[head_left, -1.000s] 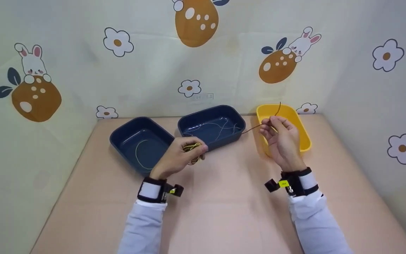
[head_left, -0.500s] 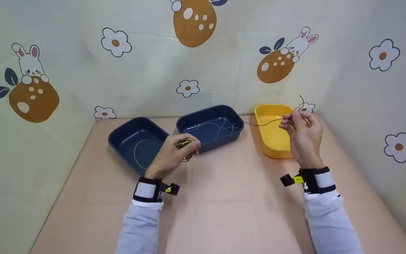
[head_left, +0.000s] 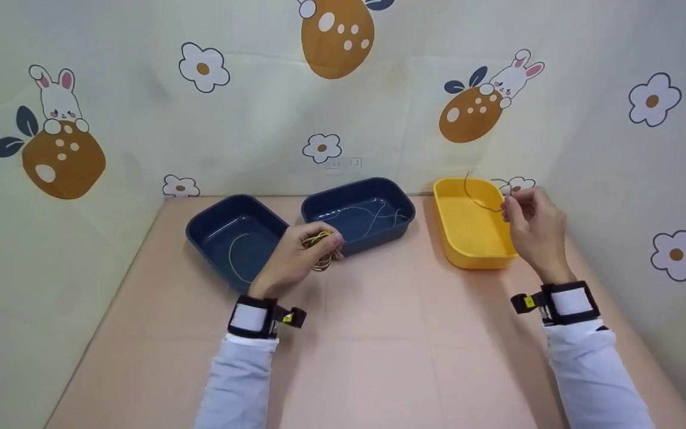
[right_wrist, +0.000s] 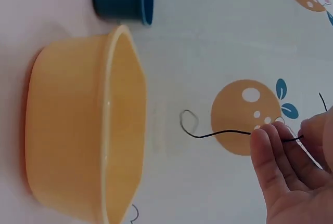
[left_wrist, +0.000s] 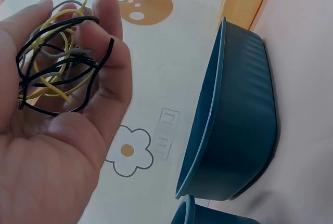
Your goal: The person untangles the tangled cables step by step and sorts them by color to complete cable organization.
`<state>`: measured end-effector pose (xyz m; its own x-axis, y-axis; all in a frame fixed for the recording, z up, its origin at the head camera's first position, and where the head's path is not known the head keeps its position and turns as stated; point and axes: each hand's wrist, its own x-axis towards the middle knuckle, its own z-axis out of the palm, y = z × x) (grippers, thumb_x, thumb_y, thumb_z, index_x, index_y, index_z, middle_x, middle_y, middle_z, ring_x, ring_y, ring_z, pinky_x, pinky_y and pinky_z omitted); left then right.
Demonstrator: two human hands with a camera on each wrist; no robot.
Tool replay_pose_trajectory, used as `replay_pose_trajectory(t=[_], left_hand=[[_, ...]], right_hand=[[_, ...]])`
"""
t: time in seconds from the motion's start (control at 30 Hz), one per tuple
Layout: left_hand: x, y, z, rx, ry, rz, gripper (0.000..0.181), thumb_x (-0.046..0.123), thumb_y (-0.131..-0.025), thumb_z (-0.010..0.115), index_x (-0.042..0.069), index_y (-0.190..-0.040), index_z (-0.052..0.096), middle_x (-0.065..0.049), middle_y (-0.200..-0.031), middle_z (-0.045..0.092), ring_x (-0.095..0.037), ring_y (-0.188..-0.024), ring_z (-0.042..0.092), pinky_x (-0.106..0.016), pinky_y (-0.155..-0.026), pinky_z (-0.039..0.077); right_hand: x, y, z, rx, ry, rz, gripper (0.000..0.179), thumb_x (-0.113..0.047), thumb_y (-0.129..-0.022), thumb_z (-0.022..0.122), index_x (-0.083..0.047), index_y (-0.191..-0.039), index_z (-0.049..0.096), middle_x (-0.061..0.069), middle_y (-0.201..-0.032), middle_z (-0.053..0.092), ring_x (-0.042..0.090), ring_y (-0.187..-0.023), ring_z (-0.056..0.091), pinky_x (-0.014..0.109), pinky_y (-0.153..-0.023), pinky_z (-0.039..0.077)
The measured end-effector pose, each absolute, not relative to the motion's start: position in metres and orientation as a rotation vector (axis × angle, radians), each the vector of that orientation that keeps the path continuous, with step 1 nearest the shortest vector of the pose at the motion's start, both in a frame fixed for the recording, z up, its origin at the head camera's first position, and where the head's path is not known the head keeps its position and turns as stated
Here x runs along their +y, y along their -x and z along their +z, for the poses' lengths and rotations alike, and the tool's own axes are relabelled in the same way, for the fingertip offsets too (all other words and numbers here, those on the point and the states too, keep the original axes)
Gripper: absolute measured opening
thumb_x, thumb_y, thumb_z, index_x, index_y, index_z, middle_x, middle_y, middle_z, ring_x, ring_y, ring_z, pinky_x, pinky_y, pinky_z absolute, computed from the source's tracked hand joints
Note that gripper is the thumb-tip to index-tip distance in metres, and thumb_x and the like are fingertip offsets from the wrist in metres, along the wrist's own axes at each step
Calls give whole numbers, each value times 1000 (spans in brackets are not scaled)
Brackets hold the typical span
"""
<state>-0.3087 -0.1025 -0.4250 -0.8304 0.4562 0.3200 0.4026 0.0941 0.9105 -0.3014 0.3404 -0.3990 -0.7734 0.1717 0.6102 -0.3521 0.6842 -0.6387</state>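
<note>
Over the far side of the yellow box, as the head view has it, we find a thin, dark, flexible cord (head_left: pixel 483 206), curving from the fingertips toward ten o'clock. The right hand (head_left: pixel 538 232) pinches it between thumb and fingers; from the right wrist we see the cord apart from the box, with a short end showing beyond the thumb.

At nine o'clock from that hand we have the yellow, rounded-rectangular plastic box (head_left: pixel 477 261). Farther out at nine o'clock stands a dark blue plastic box of similar shape (head_left: pixel 379 237), with fine pale strands (head_left: pixel 374 220) crossing inside it.

Toward eight o'clock from this middle box we see the left hand (head_left: pixel 292 256), its fingers and thumb curled round a loose tangle of yellow, black and grey cords (left_wrist: pixel 57 69). At ten o'clock from the hand is a second dark blue box (head_left: pixel 212 229), partly covered by the hand in our head view, with a thin yellow cord (head_left: pixel 230 253) lying in a curve on its floor.

All three boxes stand on a pale peach tabletop (head_left: pixel 373 357). At twelve o'clock rises a cream backdrop (head_left: pixel 259 119) printed with rabbits, orange fruit and white flowers. Nearest us, at five and seven o'clock, we see white sleeves (head_left: pixel 599 369).
</note>
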Motion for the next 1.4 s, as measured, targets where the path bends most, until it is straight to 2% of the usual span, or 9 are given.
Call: replay_pose_trajectory(t=[0.1,0.13,0.23,0.4,0.53,0.77,1.0,1.23,1.4], left_hand=[[-102,309,-426,2259,-893,1900,22,18,-116,66,-1,-114,75,-22,-102,80,-19,-88,79,-22,-74,62],[-102,309,-426,2252,-885,1911,22,19,-116,66,-2,-115,75,-22,-102,80,-22,-88,80,-23,-74,63],[-100,309,-426,2245,-853,1943,25,19,-116,66,-5,-118,73,-19,-102,79,-19,-89,80,-28,-77,67],[-96,308,-426,2201,-783,2001,30,20,-116,66,-9,-122,71,-17,-103,78,-15,-89,78,-30,-77,69],[-93,306,-426,2146,-758,2035,32,22,-117,64,-9,-122,70,-16,-101,76,-17,-86,77,-28,-71,66],[-87,305,-427,2108,-762,2032,32,29,-121,54,2,-116,72,-10,-99,73,-23,-85,76,-27,-67,64],[-78,303,-428,2092,-745,2120,50,35,-125,32,5,-116,71,-11,-93,72,-23,-77,74,-30,-65,65],[-61,298,-426,2080,-671,2303,49,37,-126,28,8,-117,66,-8,-95,72,-31,-85,80,-31,-73,68],[-53,296,-425,2060,-623,2372,48,38,-126,27,8,-120,65,-7,-99,69,-31,-88,81,-27,-76,66]], right_hand=[[343,306,-408,-2322,-217,777,12,-3,-111,69,9,-112,71,25,-104,76,25,-89,70,-1,-82,41],[344,308,-412,-2353,-236,722,10,-2,-109,70,9,-109,72,25,-102,75,29,-88,70,3,-81,41],[345,311,-419,-2467,-246,650,7,1,-106,73,8,-104,76,25,-97,76,38,-85,70,17,-78,49],[348,316,-425,-2677,-202,628,13,3,-106,71,9,-106,82,29,-101,80,40,-88,72,51,-79,63],[351,319,-428,-2809,-176,624,17,3,-106,68,11,-109,83,31,-107,81,43,-94,73,59,-86,65],[351,317,-428,-2872,-160,639,20,2,-106,66,12,-114,82,32,-111,81,42,-97,72,57,-87,66],[321,310,-421,-2551,-280,715,14,-1,-105,73,9,-110,82,26,-102,83,41,-92,77,58,-87,66],[263,293,-410,-2339,-513,880,6,-3,-103,80,1,-107,83,14,-97,83,27,-86,72,22,-82,56],[217,276,-413,-2235,-747,1041,5,-1,-100,83,-5,-103,85,5,-91,83,14,-76,65,20,-70,55]])
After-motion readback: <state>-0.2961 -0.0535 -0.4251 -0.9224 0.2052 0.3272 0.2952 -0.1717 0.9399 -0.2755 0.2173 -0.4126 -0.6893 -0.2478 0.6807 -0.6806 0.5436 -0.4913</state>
